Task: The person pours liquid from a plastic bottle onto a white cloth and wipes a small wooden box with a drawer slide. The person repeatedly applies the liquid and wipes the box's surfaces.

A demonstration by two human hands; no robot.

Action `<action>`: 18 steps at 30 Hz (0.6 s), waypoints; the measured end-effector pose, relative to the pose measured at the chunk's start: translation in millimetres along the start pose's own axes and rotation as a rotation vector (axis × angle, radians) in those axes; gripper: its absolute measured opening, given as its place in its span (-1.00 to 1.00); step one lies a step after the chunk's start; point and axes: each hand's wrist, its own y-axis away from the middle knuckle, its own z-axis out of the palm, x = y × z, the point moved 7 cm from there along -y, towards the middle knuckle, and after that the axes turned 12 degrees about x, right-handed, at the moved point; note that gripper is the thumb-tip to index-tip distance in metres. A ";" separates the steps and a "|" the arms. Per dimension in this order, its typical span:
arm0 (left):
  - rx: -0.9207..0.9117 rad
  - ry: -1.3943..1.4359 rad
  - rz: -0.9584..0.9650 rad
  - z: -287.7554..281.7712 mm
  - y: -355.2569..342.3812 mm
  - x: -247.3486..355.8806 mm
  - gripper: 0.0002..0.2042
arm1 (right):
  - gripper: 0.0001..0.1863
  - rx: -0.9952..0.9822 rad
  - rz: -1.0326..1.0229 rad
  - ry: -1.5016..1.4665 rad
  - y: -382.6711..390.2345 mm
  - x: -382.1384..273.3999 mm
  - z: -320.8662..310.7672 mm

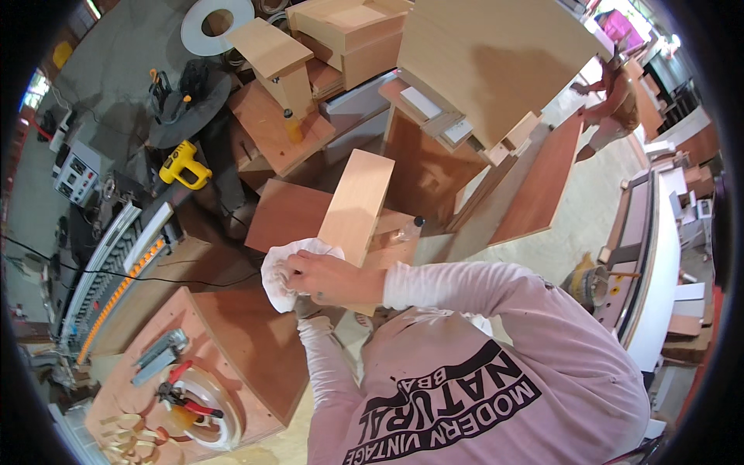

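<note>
A white cloth [280,273] is held bunched in the right hand [329,277], the fingers closed over it and pressed against the near end of a light wooden board [358,203]. The left hand [310,308] is seen only in part beneath the right forearm; whether it grips the board's lower end cannot be told. The board stands tilted, its far end pointing away over a dark brown panel [285,213].

The wiping is judged best done with the cloth kept flat under the fingers, with even pressure along the grain, and with the board steadied so that it does not slide on the panel. The small clear bottle [411,228] just beside the board should be kept from being knocked.

Counted: one cloth, one board in hand, one clear bottle. One yellow power tool [184,165] lies well apart to the left. One pair of red-handled pliers [183,397] rests on a clear round plate [221,418] on the low table [256,349]. One other person [612,97] stands far off at the upper right.
</note>
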 end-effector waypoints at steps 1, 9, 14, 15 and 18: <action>-0.001 -0.025 0.035 -2.8 -2.0 5.5 -0.65 | -0.67 -0.006 -0.018 -0.040 -14.7 1.4 8.8; 0.056 0.044 0.018 -0.1 -4.9 16.1 -0.57 | -0.86 0.434 0.115 -0.192 -100.8 109.6 5.4; 0.130 0.044 -0.127 -20.5 8.0 27.8 -0.43 | -0.71 0.226 0.166 -0.323 -31.8 37.2 -81.3; 0.144 0.147 -0.161 -13.7 13.9 30.2 -0.42 | -0.69 0.200 0.115 -0.294 1.0 21.8 -77.9; 0.034 0.021 -0.146 5.7 42.1 51.7 -0.43 | -0.53 -0.006 -0.012 -0.266 70.5 -17.0 -47.2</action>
